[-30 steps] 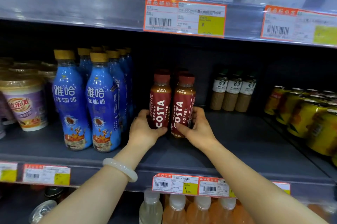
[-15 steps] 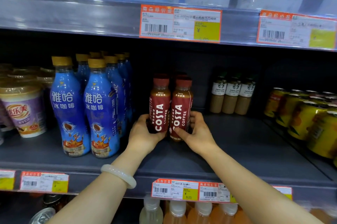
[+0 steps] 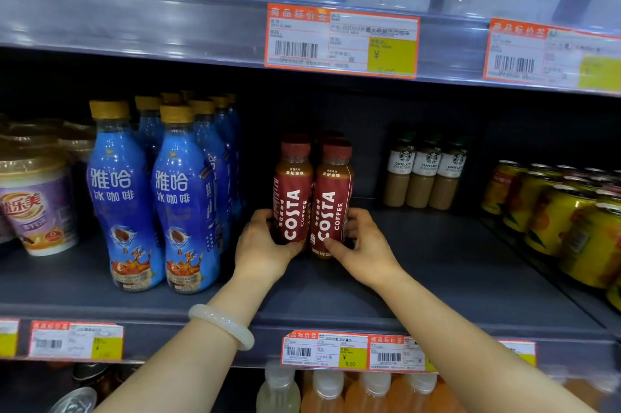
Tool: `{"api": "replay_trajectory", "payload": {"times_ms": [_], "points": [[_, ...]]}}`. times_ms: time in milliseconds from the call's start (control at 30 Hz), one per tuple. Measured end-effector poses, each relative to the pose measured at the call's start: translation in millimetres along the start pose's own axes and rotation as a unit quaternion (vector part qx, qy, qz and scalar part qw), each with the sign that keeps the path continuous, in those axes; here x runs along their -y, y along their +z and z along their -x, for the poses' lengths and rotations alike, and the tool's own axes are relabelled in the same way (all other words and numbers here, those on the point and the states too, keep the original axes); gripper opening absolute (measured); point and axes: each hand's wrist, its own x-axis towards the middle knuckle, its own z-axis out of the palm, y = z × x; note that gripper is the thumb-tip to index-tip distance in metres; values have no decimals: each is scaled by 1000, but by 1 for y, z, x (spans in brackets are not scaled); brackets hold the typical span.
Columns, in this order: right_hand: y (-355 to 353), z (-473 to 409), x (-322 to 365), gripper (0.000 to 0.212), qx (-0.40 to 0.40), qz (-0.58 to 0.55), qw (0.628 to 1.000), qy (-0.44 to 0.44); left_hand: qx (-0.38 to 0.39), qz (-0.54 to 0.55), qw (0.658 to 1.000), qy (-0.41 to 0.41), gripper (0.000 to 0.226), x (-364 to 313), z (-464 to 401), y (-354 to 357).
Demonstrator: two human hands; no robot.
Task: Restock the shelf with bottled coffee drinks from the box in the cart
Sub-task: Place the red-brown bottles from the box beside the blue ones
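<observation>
Two red Costa coffee bottles stand side by side on the dark grey shelf [image 3: 437, 264]. My left hand [image 3: 262, 244] grips the lower part of the left Costa bottle [image 3: 293, 190]. The lower part of the right Costa bottle [image 3: 331, 197] is held by my right hand [image 3: 363, 244]. Both bottles are upright and touch each other. More red caps show behind them, partly hidden. The box and the cart are out of view.
Tall blue coffee bottles [image 3: 181, 197] stand close on the left, with a purple cup [image 3: 37, 207] beyond. Three Starbucks bottles [image 3: 423, 174] sit at the back right, yellow jars [image 3: 564, 217] at far right. Bare shelf lies between. The upper shelf edge [image 3: 134, 26] hangs overhead.
Both hands stay on the two Costa bottles, which have barely shifted on the shelf. The view has tipped upward a little, so everything sits lower in the frame.
</observation>
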Motion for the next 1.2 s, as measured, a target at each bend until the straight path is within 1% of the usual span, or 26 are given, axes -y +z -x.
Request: {"api": "replay_trajectory", "payload": {"times_ms": [200,267,333,400,467,533,567,600,633,700,767,800,867,933,1033,1100,1200], "points": [[0,4,3,62,-13,5,1000,-6,-2,-2,1000,2,69,1,0,0],[0,4,4,62,-14,6,1000,-4,-2,-7,1000,-1,74,1,-1,0],[0,4,4,65,-15,0,1000,0,-6,-14,1000,-9,83,0,0,0],[-1,5,6,70,-26,-5,1000,4,-23,-12,1000,-8,90,-1,3,-2],[-7,7,9,75,-40,-4,999,10,-66,-3,998,24,87,-6,9,-6],[-16,11,14,77,-48,3,999,14,-121,-7,989,89,77,-14,19,-12],[-23,14,16,76,-48,16,999,8,-139,-14,982,127,72,-21,26,-13],[-29,17,19,74,-43,39,998,-4,-140,-25,977,160,68,-29,32,-14],[-37,23,23,71,-37,76,996,-18,-122,-44,974,187,64,-38,40,-13],[-53,39,29,63,-24,169,984,-45,-56,-112,965,232,61,-55,57,-4],[-70,60,30,57,-30,238,968,-70,14,-196,940,277,59,-71,78,13],[-79,72,27,55,-34,264,961,-78,46,-234,927,291,58,-79,88,24],[-99,99,16,53,-38,315,946,-71,99,-293,905,292,57,-93,112,48],[-124,131,-3,52,-46,354,932,-57,136,-328,887,295,56,-104,142,77],[-169,189,-41,48,-55,394,917,-10,181,-344,866,315,53,-118,194,123],[-195,233,-73,39,-45,416,907,39,224,-353,847,328,49,-122,232,156],[-222,306,-125,35,11,446,886,131,279,-376,811,350,43,-119,294,207]]}}
